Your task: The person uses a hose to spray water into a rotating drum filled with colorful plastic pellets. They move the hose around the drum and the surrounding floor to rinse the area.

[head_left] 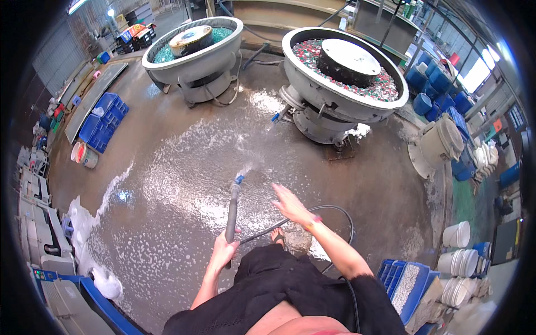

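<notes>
My left hand (223, 249) is wrapped round the grey grip of a water spray wand (232, 215). The wand points forward, its blue tip low over the wet floor (190, 162), and white water spurts out of it. To the right of the tip, my right hand (292, 204) hovers with its fingers stretched out and nothing in them. A thin black hose (353, 228) loops beneath my right forearm and runs down past my right side. Patches of white foam lie over the floor around the wand. One sandalled foot (277, 235) shows below it.
Two big round tumbling bowls stand ahead: one with green pieces (163, 54), one with mixed red, green and white pieces (391, 89). Blue crates (104, 123) and a bucket (88, 157) sit left. A grey machine (438, 142) and white buckets (456, 234) stand right. Thick foam (84, 223) lies lower left.
</notes>
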A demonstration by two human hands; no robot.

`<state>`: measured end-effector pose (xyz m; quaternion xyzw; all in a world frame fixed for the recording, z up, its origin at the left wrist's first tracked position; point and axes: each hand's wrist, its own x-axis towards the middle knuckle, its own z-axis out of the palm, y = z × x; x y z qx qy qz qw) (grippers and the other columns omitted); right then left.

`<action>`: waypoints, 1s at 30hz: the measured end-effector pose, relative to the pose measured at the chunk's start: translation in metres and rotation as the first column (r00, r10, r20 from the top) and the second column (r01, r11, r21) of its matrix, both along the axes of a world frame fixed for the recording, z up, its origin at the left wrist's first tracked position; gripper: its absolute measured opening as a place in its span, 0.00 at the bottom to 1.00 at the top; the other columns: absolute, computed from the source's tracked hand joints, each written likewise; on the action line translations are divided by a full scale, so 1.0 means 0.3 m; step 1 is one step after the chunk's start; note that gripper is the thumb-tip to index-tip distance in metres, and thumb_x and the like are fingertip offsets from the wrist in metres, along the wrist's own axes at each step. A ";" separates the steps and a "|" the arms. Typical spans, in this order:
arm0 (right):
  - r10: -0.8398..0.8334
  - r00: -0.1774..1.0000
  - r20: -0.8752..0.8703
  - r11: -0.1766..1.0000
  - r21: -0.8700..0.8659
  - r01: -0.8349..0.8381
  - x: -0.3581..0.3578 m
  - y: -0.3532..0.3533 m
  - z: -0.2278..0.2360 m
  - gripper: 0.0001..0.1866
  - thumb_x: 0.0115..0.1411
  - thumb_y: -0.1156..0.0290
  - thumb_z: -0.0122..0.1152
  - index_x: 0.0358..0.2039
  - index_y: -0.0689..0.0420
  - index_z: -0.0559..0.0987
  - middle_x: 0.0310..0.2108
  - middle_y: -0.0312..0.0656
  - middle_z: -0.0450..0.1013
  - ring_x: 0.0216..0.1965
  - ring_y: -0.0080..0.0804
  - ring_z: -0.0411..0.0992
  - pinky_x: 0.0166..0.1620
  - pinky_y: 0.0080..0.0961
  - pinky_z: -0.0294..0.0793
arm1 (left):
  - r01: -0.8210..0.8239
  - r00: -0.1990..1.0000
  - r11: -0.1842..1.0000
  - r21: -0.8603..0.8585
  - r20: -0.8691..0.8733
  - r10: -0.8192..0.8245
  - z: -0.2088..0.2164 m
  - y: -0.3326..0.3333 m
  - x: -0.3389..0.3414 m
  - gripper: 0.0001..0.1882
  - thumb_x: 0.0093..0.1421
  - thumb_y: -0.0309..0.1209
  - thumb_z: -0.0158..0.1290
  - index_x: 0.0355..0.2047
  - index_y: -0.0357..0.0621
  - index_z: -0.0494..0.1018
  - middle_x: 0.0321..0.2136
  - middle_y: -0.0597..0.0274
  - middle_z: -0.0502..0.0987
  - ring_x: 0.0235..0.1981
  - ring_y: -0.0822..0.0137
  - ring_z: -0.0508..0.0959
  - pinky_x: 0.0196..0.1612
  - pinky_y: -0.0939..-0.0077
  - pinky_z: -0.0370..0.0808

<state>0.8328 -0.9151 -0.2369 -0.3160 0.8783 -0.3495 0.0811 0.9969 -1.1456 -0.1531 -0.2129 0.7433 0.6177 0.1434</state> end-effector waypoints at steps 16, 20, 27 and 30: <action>0.616 0.780 0.115 0.785 -0.178 -0.593 -0.505 -0.360 0.090 0.19 0.59 0.59 0.53 0.46 0.58 0.69 0.46 0.48 0.67 0.50 0.45 0.65 0.52 0.37 0.65 | -0.439 0.895 0.895 0.082 -0.045 0.443 0.139 0.286 -0.083 0.15 0.49 0.21 0.51 0.39 0.42 0.72 0.12 0.71 0.66 0.10 0.80 0.64 0.12 0.81 0.59; 0.764 0.646 0.005 0.635 -0.188 -0.749 -0.659 -0.392 0.234 0.18 0.57 0.62 0.56 0.46 0.57 0.72 0.42 0.47 0.71 0.44 0.43 0.70 0.46 0.35 0.70 | -0.598 0.778 0.799 0.066 -0.194 0.598 0.268 0.363 -0.158 0.17 0.52 0.25 0.55 0.43 0.39 0.70 0.13 0.74 0.63 0.11 0.81 0.61 0.13 0.82 0.58; 0.582 0.678 -0.449 0.667 -0.213 -0.714 -0.934 -0.202 0.518 0.17 0.58 0.58 0.53 0.45 0.51 0.75 0.33 0.41 0.71 0.42 0.32 0.68 0.45 0.32 0.69 | -0.610 0.591 0.766 0.200 -0.528 0.609 0.412 0.411 -0.314 0.28 0.52 0.23 0.53 0.53 0.31 0.58 0.12 0.70 0.62 0.08 0.81 0.58 0.09 0.86 0.53; 0.565 0.676 -0.473 0.634 -0.275 -0.723 -1.101 -0.066 0.698 0.15 0.58 0.58 0.53 0.43 0.49 0.76 0.30 0.43 0.73 0.35 0.40 0.71 0.41 0.34 0.72 | -0.506 0.563 0.823 0.257 -0.624 0.542 0.559 0.449 -0.451 0.31 0.53 0.23 0.54 0.54 0.27 0.54 0.10 0.69 0.60 0.06 0.81 0.56 0.08 0.85 0.51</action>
